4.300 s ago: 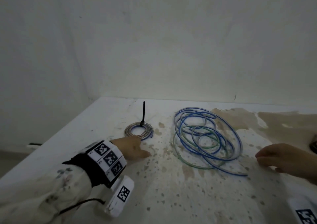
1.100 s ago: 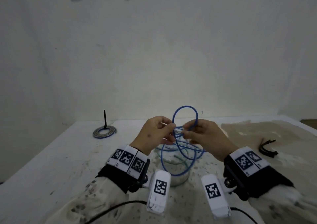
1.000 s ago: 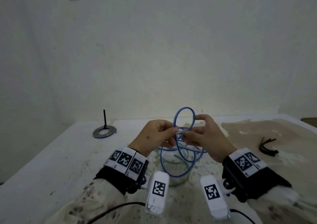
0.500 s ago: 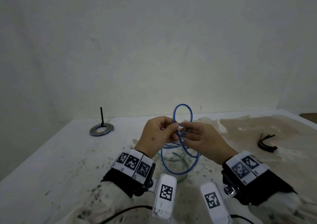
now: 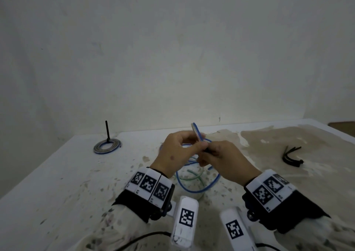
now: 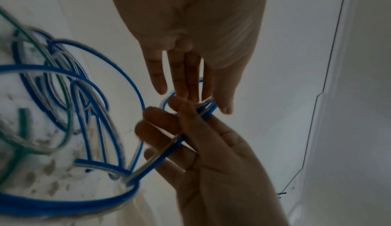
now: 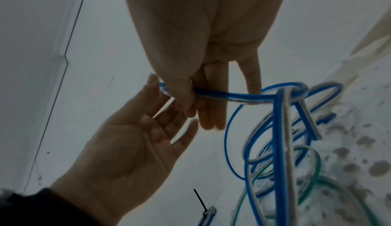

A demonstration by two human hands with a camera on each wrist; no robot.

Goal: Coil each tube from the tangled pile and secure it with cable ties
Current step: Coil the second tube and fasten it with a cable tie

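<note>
I hold both hands together above the table's middle. The blue tube (image 5: 196, 130) is folded into a small tight loop that sticks up between my fingers. My left hand (image 5: 199, 142) pinches that loop (image 6: 208, 108) between thumb and fingers. My right hand (image 5: 207, 152) pinches the same tube (image 7: 213, 95) just beside it, thumb on top. From there the tube drops to the tangled pile (image 5: 194, 185) of blue loops on the table, with a green tube (image 5: 192, 175) among them. Several black cable ties (image 5: 291, 157) lie to the right.
A coiled tube (image 5: 106, 147) lies far left on the table, bound with a black tie whose tail (image 5: 106, 129) stands upright. The white table (image 5: 57, 183) is speckled and stained, with a brown patch at the right. Walls close off the back and left.
Four seconds ago both hands lay near the flat pile. In the last second the tall blue loop above my fingers has shrunk to a small tight one; the hands stayed together.
</note>
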